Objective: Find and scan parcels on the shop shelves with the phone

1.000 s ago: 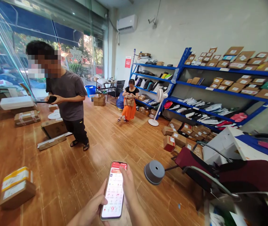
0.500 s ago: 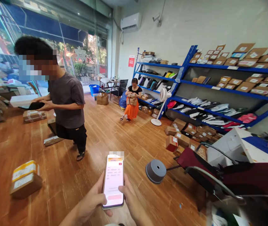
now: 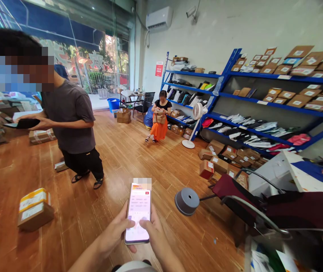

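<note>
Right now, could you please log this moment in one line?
left hand: holds phone; right hand: holds phone; thumbs: over screen

Forearms (image 3: 92, 247) and fingers (image 3: 126, 225) are bare, and a pale greyish garment (image 3: 134, 267) shows partly at the bottom edge.

The view was taken from head height, forward and down. The lit rectangular phone (image 3: 138, 212) was framed nearby, blue metal shelves (image 3: 269, 76) farther off.

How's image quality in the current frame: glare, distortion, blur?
Head view: daylight bright through the glass front, sheen on the floor; same view: blue shelving leans and maroon chair looks stretched, wide-angle style; head view again: phone glows brightly, small text unreadable, top edge pixelated.
</note>
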Demonstrator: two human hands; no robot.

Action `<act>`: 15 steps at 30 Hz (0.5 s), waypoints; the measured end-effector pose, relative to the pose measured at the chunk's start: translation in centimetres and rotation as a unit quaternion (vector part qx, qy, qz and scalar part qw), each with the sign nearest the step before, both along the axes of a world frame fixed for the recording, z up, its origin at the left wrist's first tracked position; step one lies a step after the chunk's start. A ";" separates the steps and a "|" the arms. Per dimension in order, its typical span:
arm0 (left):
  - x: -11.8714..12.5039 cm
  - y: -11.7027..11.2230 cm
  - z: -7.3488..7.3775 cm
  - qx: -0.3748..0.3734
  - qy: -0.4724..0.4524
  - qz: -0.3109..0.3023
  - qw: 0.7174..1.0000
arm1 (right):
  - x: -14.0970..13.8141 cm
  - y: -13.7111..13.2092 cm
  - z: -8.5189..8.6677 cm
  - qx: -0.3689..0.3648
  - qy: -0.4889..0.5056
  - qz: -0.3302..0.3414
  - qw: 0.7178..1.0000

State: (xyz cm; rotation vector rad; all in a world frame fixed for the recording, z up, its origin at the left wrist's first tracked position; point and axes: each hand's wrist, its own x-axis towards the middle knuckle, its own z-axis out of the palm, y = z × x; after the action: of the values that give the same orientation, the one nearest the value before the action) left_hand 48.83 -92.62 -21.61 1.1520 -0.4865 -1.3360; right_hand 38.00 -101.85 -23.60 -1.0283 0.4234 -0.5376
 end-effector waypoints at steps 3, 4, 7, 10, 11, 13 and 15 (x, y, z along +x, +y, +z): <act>-0.2 -0.1 0.0 0.019 -0.011 0.009 1.000 | -0.2 -0.2 0.2 -0.005 -0.008 0.015 1.000; -0.3 -0.1 0.0 0.017 -0.007 0.011 1.000 | -0.3 -0.3 0.3 -0.010 -0.010 0.019 1.000; -0.5 -0.2 0.3 0.017 -0.010 0.024 1.000 | -0.4 -0.2 0.3 -0.030 -0.017 0.026 0.999; -0.5 -0.1 0.4 0.017 -0.010 0.025 0.999 | -0.4 0.1 0.3 -0.034 -0.009 0.022 0.999; -0.5 0.0 0.4 0.009 -0.004 0.017 1.000 | -0.4 0.1 0.4 -0.030 -0.004 0.019 0.999; -0.4 0.2 0.3 -0.004 0.000 -0.004 1.000 | -0.4 0.2 0.7 -0.017 0.005 0.011 1.000; -0.3 0.2 0.1 0.002 -0.014 -0.017 1.000 | -0.3 0.0 1.1 0.002 0.013 0.003 1.000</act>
State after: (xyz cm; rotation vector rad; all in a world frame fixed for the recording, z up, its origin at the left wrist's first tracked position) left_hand 48.54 -92.40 -21.50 1.1719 -0.5262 -1.3508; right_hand 37.70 -101.83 -22.50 -1.0330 0.4437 -0.5179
